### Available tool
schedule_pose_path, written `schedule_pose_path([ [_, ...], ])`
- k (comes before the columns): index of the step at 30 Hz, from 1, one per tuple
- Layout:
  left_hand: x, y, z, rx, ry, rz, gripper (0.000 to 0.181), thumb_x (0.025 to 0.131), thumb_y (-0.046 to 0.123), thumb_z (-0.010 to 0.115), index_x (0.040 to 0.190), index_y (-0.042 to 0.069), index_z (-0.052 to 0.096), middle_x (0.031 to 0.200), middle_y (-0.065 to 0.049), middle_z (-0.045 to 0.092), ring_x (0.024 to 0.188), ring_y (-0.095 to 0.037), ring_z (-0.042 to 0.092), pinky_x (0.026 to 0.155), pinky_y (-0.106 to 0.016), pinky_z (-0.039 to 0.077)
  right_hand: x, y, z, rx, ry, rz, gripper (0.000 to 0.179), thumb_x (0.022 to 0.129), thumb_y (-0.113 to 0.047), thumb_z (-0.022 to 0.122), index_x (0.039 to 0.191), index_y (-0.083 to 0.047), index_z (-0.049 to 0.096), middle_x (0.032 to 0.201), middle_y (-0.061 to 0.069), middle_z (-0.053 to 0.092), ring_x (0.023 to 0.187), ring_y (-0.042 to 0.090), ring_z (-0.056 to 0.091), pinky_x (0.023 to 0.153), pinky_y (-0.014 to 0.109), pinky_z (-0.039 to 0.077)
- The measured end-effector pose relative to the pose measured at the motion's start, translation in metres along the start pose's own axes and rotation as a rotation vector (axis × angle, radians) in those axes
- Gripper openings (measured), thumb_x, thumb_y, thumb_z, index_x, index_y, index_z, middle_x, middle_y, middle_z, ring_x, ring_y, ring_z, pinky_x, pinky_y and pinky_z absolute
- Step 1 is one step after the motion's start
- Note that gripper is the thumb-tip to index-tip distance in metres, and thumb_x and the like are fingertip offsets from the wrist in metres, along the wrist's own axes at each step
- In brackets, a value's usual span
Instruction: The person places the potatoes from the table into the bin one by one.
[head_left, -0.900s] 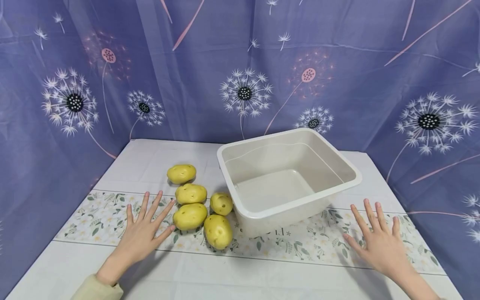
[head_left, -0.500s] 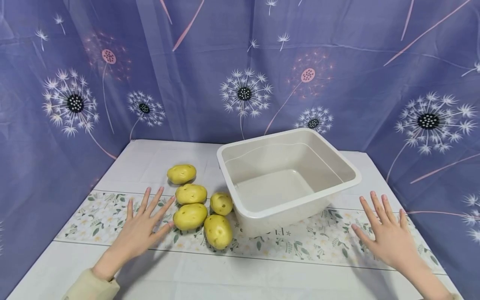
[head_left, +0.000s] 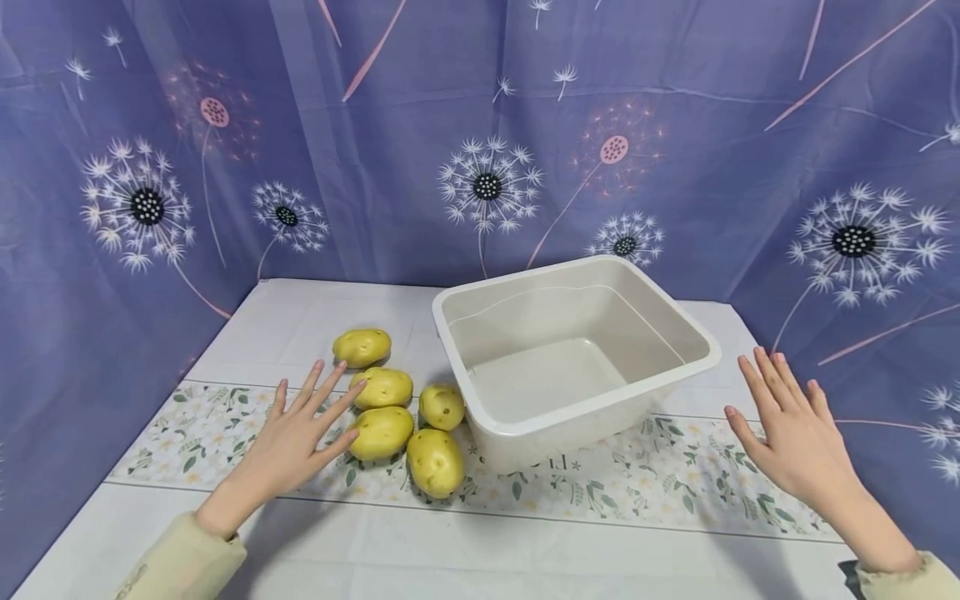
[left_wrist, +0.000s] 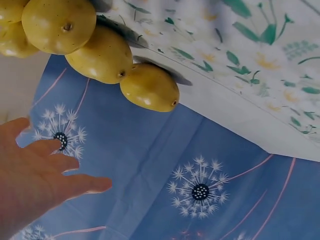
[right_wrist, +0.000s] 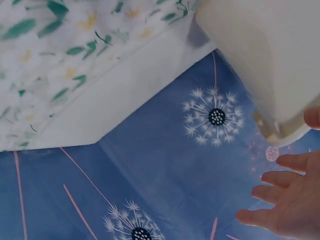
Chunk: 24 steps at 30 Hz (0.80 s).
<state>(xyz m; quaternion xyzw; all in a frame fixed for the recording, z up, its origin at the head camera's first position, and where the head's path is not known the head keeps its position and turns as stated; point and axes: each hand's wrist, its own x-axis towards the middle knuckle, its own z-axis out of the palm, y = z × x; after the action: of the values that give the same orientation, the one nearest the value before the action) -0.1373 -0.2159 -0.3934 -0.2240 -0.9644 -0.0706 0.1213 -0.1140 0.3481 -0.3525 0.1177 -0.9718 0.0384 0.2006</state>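
Note:
Several yellow potatoes lie in a loose cluster on the table, among them a far one (head_left: 362, 347), a middle one (head_left: 384, 388) and a near one (head_left: 436, 463). My left hand (head_left: 288, 448) hovers just left of them, fingers spread and straight, holding nothing. Its fingertips overlap the potatoes' edges in the head view, but contact cannot be told. To the right of the cluster stands a white plastic basin (head_left: 592, 410) with no contents visible. Beyond its right side my right hand (head_left: 801, 446) is held up with straight fingers, apart from the basin and holding nothing.
A white tablecloth (head_left: 420, 546) with a flower-printed band covers the table. Purple-blue curtains (head_left: 375, 217) with dandelion prints enclose the back and both sides. The basin sits slightly turned, close to the potatoes.
My right hand has risen and moved right, away from the basin. My left hand has shifted slightly up and toward the potatoes. Potatoes and basin stay in place.

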Motion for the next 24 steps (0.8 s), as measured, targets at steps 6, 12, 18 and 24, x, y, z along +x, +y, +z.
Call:
schedule_pose_path([
  [6, 0.009, 0.002, -0.006, -0.009, 0.019, 0.057, 0.059, 0.088, 0.044, 0.048, 0.141, 0.028, 0.026, 0.150, -0.005, 0.016, 0.140, -0.026, 0.004, 0.107, -0.060, 0.006, 0.013, 0.000, -0.010, 0.023, 0.007, -0.017, 0.063, 0.091, -0.030, 0.044, 0.144, -0.013, 0.014, 0.151, 0.006, 0.005, 0.139, 0.012, -0.006, 0.112, 0.049, -0.003],
  [12, 0.019, 0.003, -0.010, 0.002, 0.048, 0.123, 0.058, 0.087, 0.039, 0.052, 0.139, 0.026, 0.030, 0.148, -0.005, 0.024, 0.138, -0.026, 0.014, 0.108, -0.057, 0.011, 0.031, -0.002, -0.014, 0.096, 0.049, -0.079, 0.056, 0.092, -0.026, 0.043, 0.142, -0.012, 0.022, 0.150, 0.007, 0.014, 0.140, 0.018, 0.006, 0.113, 0.045, 0.004],
  [18, 0.030, 0.007, -0.008, 0.023, 0.085, 0.201, 0.056, 0.085, 0.037, 0.054, 0.137, 0.022, 0.037, 0.145, -0.005, 0.030, 0.136, -0.025, 0.021, 0.106, -0.056, 0.020, 0.050, -0.007, -0.011, 0.152, 0.061, -0.142, 0.053, 0.091, -0.024, 0.046, 0.140, -0.010, 0.029, 0.146, 0.015, 0.025, 0.138, 0.024, 0.016, 0.110, 0.050, 0.014],
  [24, 0.041, 0.011, -0.002, 0.028, 0.101, 0.254, 0.053, 0.084, 0.035, 0.057, 0.133, 0.019, 0.043, 0.142, -0.007, 0.036, 0.130, -0.031, 0.031, 0.103, -0.057, 0.024, 0.071, -0.012, -0.004, 0.139, 0.042, -0.196, 0.051, 0.091, -0.028, 0.047, 0.137, -0.008, 0.035, 0.143, 0.018, 0.031, 0.133, 0.033, 0.026, 0.103, 0.054, 0.022],
])
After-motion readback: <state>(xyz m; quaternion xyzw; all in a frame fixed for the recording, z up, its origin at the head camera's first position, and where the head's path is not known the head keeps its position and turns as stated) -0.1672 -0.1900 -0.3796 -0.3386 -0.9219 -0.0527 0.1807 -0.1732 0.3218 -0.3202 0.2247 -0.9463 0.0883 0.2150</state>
